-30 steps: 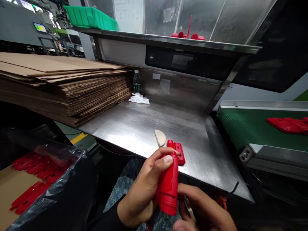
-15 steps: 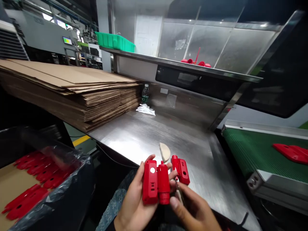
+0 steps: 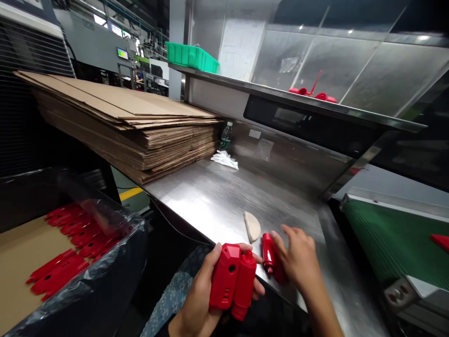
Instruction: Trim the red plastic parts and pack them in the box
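My left hand [image 3: 201,292] is wrapped round a red plastic part [image 3: 224,281], a blocky half with a round hole and small slots joined to a cylinder with a narrow tip pointing up. To its right, a second red part [image 3: 268,252] lies at the table's front edge, its cylinder facing left. Over that part's right side is my right hand [image 3: 298,255], fingers stretched out and apart, thumb at the part. Whether the thumb touches it I cannot tell. A cream half-round pad [image 3: 252,227] lies flat just behind both parts.
Flattened cardboard [image 3: 140,117] is stacked at the table's left. A lined bin [image 3: 136,234] at lower left holds several red parts. A bottle [image 3: 226,135] and white gloves [image 3: 224,159] are at the back. A green conveyor [image 3: 396,243] runs at right; a green crate [image 3: 191,56] sits on the shelf.
My right hand has moved from beside the held part to the second red part, and the slim tool it held is out of sight. The held part is tilted differently. The camera has turned left.
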The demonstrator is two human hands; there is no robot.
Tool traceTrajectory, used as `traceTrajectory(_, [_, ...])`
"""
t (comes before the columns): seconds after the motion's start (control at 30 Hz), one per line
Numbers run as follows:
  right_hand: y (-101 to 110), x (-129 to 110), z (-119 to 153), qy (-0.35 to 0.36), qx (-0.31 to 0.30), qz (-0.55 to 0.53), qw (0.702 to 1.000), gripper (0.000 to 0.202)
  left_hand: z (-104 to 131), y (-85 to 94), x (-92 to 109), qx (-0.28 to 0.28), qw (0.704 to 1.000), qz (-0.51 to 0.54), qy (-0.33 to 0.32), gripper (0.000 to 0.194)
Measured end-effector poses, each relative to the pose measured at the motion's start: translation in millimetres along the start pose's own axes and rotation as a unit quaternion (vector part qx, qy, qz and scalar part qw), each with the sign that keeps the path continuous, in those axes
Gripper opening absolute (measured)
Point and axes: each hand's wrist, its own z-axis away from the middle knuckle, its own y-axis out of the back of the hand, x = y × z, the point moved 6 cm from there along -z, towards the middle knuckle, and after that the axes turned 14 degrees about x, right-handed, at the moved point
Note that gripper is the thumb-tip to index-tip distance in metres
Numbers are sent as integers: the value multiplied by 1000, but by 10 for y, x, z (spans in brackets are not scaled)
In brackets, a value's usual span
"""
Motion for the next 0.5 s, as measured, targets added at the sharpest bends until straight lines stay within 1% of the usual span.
traceTrajectory(0.07, [-8, -365, -48, 40, -20, 37, 998, 47, -2, 19, 26, -26, 999, -19, -16, 59])
traceTrajectory(0.13, [-39, -647, -127, 66, -29, 59, 996, 37, -2, 41, 59, -45, 998, -32, -34, 61])
traceTrajectory(0.2, [-68, -820, -209, 71, -23, 57, 996, 29, -4, 74, 96, -54, 996, -43, -53, 61])
traceTrajectory(0.27, [-65, -911, -233, 70, -7, 35, 997, 19, -10, 130, 135, -52, 994, -59, -71, 59])
traceTrajectory(0.3, [-46, -936, -202, 70, 1, 18, 997, 14, -15, 170, 156, -46, 993, -67, -80, 57])
traceTrajectory(0.33, [-12, -952, -134, 71, 7, -1, 997, 10, -20, 216, 178, -36, 992, -76, -89, 57])
traceTrajectory(0.4, [102, -957, 109, 72, 14, -41, 996, 7, -25, 313, 225, -13, 989, -99, -107, 59])
traceTrajectory(0.43, [199, -950, 269, 71, 30, -71, 994, 11, -22, 354, 248, -3, 987, -112, -117, 62])
traceTrajectory(0.5, [449, -932, 615, 69, 84, -142, 984, 13, -9, 399, 283, 10, 980, -142, -138, 67])
